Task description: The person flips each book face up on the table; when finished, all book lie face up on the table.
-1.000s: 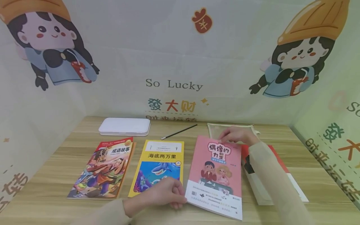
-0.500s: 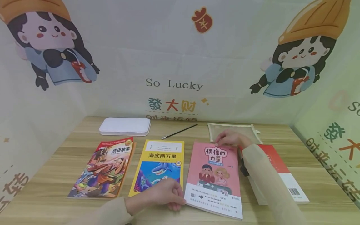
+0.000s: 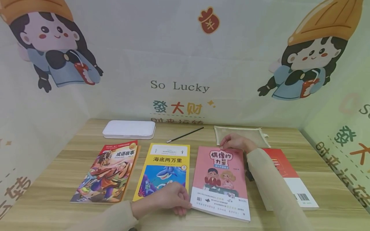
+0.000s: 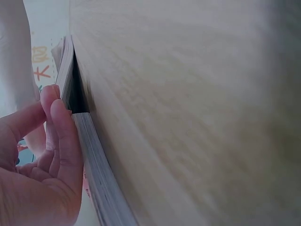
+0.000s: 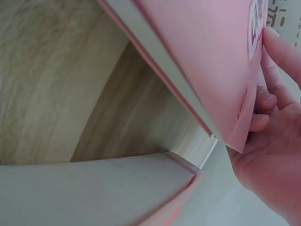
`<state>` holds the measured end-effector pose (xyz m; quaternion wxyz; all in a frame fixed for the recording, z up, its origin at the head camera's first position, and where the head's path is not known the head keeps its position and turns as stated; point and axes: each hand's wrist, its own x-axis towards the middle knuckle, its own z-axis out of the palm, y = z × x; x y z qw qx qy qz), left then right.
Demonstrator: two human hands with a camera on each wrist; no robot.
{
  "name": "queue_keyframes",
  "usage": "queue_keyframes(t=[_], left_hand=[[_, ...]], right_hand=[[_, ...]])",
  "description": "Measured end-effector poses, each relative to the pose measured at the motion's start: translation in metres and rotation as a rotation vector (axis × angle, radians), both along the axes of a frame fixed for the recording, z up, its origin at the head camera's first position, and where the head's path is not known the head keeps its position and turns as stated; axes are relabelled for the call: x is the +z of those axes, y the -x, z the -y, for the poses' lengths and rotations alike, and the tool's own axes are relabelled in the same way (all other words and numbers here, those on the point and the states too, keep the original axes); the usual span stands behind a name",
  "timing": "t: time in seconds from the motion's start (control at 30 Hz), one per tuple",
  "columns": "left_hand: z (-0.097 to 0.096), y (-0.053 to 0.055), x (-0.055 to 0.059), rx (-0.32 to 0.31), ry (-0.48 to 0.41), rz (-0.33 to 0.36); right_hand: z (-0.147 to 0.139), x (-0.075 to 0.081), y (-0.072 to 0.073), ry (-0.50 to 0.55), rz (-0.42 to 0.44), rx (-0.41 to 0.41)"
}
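Note:
A pink-covered book (image 3: 218, 183) lies at centre right in the head view, its lower part white with print. My right hand (image 3: 238, 142) pinches its top edge, thumb on the cover and fingers behind it in the right wrist view. My left hand (image 3: 169, 199) has curled fingers and pinches the book's lower left corner. That hand overlaps the bottom of a yellow book (image 3: 167, 159) with a shark on its cover. In the left wrist view, the left fingers (image 4: 66, 141) sit beside the page edges of books.
On the left lies a colourful storybook (image 3: 105, 176). Behind stand a white case (image 3: 129, 129), a black pencil (image 3: 185, 134) and a pale zip pouch (image 3: 261, 136). A red-and-white book (image 3: 304, 189) lies to the right, partly behind my right forearm. Printed cloth (image 3: 179, 57) walls the table.
My right hand has moved slightly left and nearer, bringing down the pink book's top edge. More of the red-and-white book shows. My left hand stays at the corner.

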<state>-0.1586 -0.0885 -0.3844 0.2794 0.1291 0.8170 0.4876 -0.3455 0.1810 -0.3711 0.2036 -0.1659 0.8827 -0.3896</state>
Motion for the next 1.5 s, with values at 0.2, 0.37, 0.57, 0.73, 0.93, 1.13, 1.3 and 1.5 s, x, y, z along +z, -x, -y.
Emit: queue_keyframes(t=[0.2, 0.37, 0.57, 0.73, 0.93, 1.13, 1.3, 1.5], left_hand=[[-0.001, 0.001, -0.002, 0.003, 0.000, -0.003], [-0.001, 0.000, -0.002, 0.002, 0.014, -0.004], [0.000, 0.001, -0.001, -0.006, 0.030, -0.024], [0.002, 0.002, 0.002, -0.012, 0.040, -0.069], [0.003, 0.015, 0.010, -0.028, 0.092, -0.257], [0.002, 0.028, 0.010, -0.087, 0.204, -0.373], [0.000, 0.025, 0.004, -0.151, 0.258, -0.356], [-0.003, 0.018, 0.002, -0.211, 0.337, -0.440]], right_hand=[[0.002, -0.003, 0.000, -0.030, -0.025, -0.018], [0.002, -0.002, -0.003, -0.036, -0.039, -0.001], [-0.006, 0.005, -0.011, -0.092, -0.175, 0.027], [-0.024, 0.006, -0.018, -0.133, -0.231, -0.018], [-0.042, 0.005, -0.029, -0.120, -0.241, -0.065], [-0.051, 0.005, -0.037, -0.053, -0.131, -0.105], [-0.052, 0.004, -0.038, -0.050, -0.061, -0.129], [-0.051, 0.006, -0.038, -0.071, -0.025, -0.100]])
